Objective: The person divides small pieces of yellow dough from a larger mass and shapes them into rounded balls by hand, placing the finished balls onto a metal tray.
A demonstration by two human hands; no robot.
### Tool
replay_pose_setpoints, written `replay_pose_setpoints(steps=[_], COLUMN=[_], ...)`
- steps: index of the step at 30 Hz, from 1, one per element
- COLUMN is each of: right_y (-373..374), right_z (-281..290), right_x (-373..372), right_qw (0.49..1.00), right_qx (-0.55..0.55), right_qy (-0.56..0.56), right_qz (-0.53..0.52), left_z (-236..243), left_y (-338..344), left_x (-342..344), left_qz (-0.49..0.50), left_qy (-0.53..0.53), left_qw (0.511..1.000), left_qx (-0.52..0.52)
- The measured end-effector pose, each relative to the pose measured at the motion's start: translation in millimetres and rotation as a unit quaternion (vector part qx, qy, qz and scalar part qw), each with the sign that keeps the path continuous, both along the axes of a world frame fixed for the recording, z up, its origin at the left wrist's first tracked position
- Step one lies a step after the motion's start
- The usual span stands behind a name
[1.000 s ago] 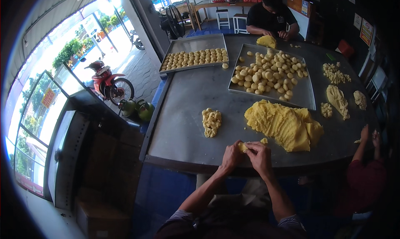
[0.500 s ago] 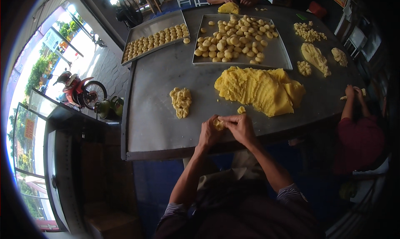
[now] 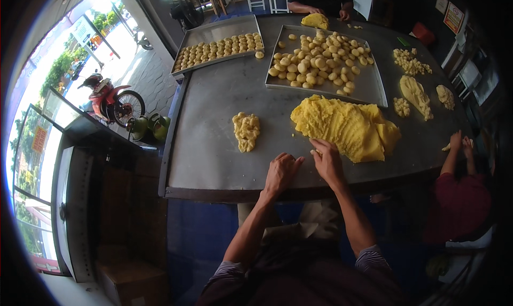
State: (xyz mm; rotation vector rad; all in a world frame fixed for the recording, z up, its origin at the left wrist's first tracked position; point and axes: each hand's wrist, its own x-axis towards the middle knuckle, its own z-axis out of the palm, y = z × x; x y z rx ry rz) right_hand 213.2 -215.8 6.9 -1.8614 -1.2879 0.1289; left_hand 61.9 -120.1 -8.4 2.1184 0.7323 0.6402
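My left hand [image 3: 282,172] is closed near the table's front edge, curled round a small piece of pale dough that its fingers mostly hide. Just to its right, my right hand [image 3: 328,162] bends its fingers and thumb round a small yellow lump, little of which shows. Right beside those fingers lies a large ridged mass of yellow filling [image 3: 347,127]. A lumpy heap of pale dough [image 3: 246,132] rests on the metal table [image 3: 214,106], left of both hands.
Behind the filling, a tray [image 3: 380,89] carries many round dough balls. Another tray [image 3: 200,34] at the back left holds rows of them. Dough pieces [image 3: 416,96] lie at the right. One co-worker's hands [image 3: 460,141] work at the right edge; another person sits at the far side.
My hands have moved apart: the right has left the dough in the left hand and closed over the small yellow lump. The left has turned, hiding its dough. The whole view has shifted slightly.
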Motion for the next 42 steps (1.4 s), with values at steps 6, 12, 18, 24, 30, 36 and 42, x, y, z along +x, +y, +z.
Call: replay_pose_setpoints(steps=[6, 12, 18, 24, 30, 36, 42], right_y=[22.4, 117.4, 144.0, 127.6, 106.3, 81.5, 41.4], right_z=[4.2, 13.6, 25.4, -26.3, -15.4, -2.2, -8.8], right_x=[36.8, 93.1, 80.2, 90.5, 47.7, 46.2, 30.9], right_qw=[0.990, 0.936, 0.898, 0.862, 0.871, 0.904, 0.953], right_qx=[-0.046, -0.204, -0.348, -0.168, -0.084, -0.064, -0.035], right_qy=[-0.119, -0.274, -0.263, -0.460, -0.462, -0.412, -0.298], right_qz=[-0.052, -0.086, -0.066, -0.130, -0.145, -0.093, -0.037], left_z=[10.2, -1.7, -30.5, -26.7, -34.5, -16.6, -11.5], left_y=[0.7, -8.9, 8.6, 4.0, 21.4, 29.6, 26.1], left_x=[-4.6, -0.7, -5.5, 6.2, -14.7, -33.0, -52.8], left_qz=[0.026, 0.020, 0.018, 0.038, 0.008, 0.008, 0.047], left_qy=[-0.042, -0.186, -0.129, -0.218, -0.097, -0.005, 0.019], left_qw=[0.992, 0.978, 0.989, 0.974, 0.995, 0.981, 0.992], left_qx=[-0.117, -0.095, -0.064, -0.041, -0.008, 0.194, 0.115])
